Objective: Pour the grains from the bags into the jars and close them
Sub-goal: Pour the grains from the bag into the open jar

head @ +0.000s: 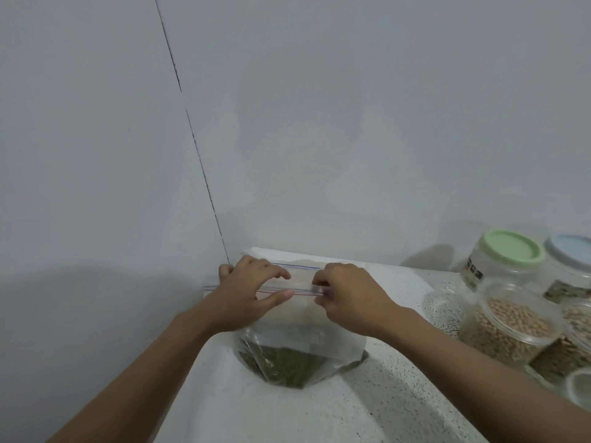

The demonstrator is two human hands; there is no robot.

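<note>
A clear zip bag (297, 353) with green grains in its bottom stands on the speckled counter (367, 407) in the corner. My left hand (246, 295) holds the bag's top at the zip strip, thumb in front and fingers behind. At the same strip, my right hand (345, 298) pinches the seal just to the right. A second zip bag (300, 266) with pale grains stands behind, against the wall. At the right, an open jar (508, 321) holds tan beans.
A jar with a green lid (511, 247) and one with a blue lid (572, 251) stand at the back right. More jars crowd the right edge, one (579, 324) partly cut off. An empty open jar's rim (580, 386) shows at the lower right. Walls close in behind and to the left.
</note>
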